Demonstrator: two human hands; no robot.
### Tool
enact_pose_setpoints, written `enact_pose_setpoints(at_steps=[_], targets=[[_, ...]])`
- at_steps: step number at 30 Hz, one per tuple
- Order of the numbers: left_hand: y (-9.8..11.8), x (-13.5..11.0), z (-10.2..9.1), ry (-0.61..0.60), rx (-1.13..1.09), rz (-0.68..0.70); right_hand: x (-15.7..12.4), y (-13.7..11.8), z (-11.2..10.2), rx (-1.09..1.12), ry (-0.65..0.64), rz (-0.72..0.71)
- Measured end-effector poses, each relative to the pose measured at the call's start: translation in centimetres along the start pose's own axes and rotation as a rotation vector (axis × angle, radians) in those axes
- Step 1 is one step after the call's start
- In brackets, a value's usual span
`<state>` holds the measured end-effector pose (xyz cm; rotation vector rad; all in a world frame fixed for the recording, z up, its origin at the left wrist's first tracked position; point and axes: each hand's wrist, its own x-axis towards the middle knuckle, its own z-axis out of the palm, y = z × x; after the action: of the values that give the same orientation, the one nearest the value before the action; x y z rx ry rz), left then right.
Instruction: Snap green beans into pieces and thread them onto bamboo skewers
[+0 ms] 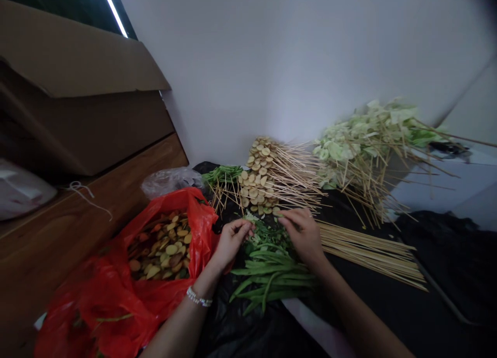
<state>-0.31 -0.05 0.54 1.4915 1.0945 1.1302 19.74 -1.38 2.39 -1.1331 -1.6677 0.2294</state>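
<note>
My left hand (230, 241) and my right hand (303, 234) both reach into a pile of green beans (272, 275) on black plastic. The fingers of each hand are curled in a pinch over small cut green pieces (267, 233) at the top of the pile; what they pinch is too small to make out. Just beyond my hands lies a stack of skewered sliced rounds (259, 179). A bundle of bare bamboo skewers (368, 252) lies right of my right hand. A red plastic bag (155, 291) of sliced rounds sits left of my left hand.
A heap of skewered leafy greens (365, 146) lies at the back right. Skewered green beans (221, 176) and a clear bag (171, 181) sit behind the red bag. A cardboard box (77, 94) stands on the wooden surface (58, 234) at the left. A white wall is behind.
</note>
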Motion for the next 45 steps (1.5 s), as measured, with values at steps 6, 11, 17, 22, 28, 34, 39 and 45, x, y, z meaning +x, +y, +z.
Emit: enact_pose_setpoints(at_steps=[6,11,17,22,28,34,39,45], targets=[[-1.4,0.4,-0.3,0.077,0.094,0.004,1.1,0.4,-1.0,0.751,0.077,0.530],[-0.9,0.1,0.2,-0.057,0.079,0.046,0.9,0.1,-0.3,0.981,0.049,0.647],[0.1,-0.5,0.3,-0.327,0.247,0.129,0.5,0.5,0.6,0.941,0.034,0.631],[0.2,-0.5,0.4,-0.319,0.446,0.217,0.2,0.8,0.4,0.448,0.116,0.349],[-0.4,-0.3,0.4,-0.138,0.621,0.358,-0.8,-0.3,0.5,-0.451,-0.117,-0.366],[-0.9,-0.5,0.4,-0.174,0.725,0.402,-1.6,-0.2,2.0,-0.642,-0.249,-0.474],[-0.9,-0.9,0.5,-0.224,0.849,0.415,-1.6,-0.3,2.2,-0.691,-0.270,-0.525],[-0.5,-0.8,0.9,-0.245,1.132,0.465,-1.9,-0.2,2.7,-0.730,-0.268,-0.550]])
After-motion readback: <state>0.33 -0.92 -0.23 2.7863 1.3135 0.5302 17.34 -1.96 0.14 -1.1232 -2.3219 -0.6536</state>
